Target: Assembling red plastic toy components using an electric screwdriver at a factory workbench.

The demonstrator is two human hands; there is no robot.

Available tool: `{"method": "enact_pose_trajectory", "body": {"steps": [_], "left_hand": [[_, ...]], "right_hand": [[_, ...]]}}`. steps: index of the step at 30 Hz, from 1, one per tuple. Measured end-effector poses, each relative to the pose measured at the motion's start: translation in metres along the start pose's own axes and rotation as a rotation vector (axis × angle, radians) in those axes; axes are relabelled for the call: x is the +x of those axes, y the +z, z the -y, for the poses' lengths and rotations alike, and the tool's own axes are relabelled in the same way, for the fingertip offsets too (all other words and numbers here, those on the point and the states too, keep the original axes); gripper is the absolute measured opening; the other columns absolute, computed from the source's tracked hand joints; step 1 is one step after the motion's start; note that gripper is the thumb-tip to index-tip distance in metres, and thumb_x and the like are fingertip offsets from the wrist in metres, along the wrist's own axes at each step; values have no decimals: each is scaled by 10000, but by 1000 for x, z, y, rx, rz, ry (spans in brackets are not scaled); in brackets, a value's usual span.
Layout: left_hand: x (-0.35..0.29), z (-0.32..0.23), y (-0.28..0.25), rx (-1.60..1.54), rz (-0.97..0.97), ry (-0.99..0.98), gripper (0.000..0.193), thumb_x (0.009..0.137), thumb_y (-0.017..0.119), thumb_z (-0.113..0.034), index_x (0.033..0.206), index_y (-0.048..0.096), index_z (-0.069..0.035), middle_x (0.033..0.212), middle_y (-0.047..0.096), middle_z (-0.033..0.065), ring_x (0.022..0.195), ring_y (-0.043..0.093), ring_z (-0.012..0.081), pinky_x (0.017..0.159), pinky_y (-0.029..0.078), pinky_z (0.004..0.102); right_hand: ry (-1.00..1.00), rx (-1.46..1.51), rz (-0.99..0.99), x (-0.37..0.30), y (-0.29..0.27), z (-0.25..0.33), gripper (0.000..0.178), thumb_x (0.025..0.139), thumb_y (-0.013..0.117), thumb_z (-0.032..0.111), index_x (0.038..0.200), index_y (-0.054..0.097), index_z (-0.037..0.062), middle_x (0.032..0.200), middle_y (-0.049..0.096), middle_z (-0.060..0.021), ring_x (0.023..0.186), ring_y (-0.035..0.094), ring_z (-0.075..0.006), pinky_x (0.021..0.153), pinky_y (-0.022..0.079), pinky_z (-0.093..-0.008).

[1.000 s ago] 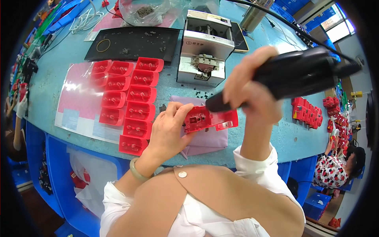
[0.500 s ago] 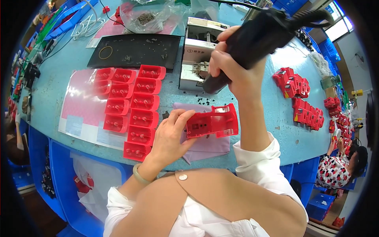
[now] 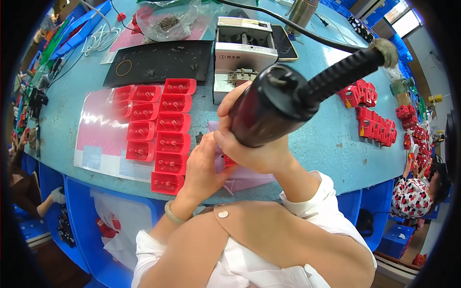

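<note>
My right hand (image 3: 259,156) is wrapped round a black electric screwdriver (image 3: 273,103), its cord end tilted up and to the right. The tool stands over a red plastic housing (image 3: 229,160), and only a small part of that housing shows. My left hand (image 3: 201,165) grips the housing at its left side, on a folded lilac cloth (image 3: 249,180). Whether the screwdriver's tip touches the housing is hidden under the tool and my right hand. Just beyond stands a metal screw feeder (image 3: 245,50), partly covered by the screwdriver.
Rows of red plastic shells (image 3: 173,142) stand at the left, beside a pink sheet (image 3: 98,120). A black mat (image 3: 163,62) with tiny loose parts lies behind them. Finished-looking red units (image 3: 377,127) sit at the right. A phone (image 3: 284,43) lies beside the feeder.
My right hand has brought the screwdriver left and down from beside the screw feeder to above the red housing. My left hand still holds the housing.
</note>
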State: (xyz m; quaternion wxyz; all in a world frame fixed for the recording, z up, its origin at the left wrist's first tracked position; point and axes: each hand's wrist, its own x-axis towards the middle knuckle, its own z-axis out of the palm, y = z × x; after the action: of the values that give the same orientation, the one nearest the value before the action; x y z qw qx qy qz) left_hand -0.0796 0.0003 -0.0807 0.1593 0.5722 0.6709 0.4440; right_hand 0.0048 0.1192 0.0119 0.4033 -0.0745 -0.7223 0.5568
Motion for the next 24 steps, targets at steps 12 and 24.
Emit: {"method": "enact_pose_trajectory", "body": {"steps": [12,24], "left_hand": [[5,11,12,-29,-75,50,573,641,725,-90,1165,500,-26,1069,550,164,957,555,364,794,464,411],[14,-14,23,113,35,65,707,650,745,-70,1259,389,-21,1071,519,184,949,547,363,798,463,404]], "right_hand": [[130,31,175,1,4,-12,340,587,711,35,892,560,17,717,579,-99,602,527,-180,605,466,-278],[-31,168,-88,-1,-62,19,276,646,673,15,886,537,21,641,559,-64,538,544,-149,528,461,-274]]}}
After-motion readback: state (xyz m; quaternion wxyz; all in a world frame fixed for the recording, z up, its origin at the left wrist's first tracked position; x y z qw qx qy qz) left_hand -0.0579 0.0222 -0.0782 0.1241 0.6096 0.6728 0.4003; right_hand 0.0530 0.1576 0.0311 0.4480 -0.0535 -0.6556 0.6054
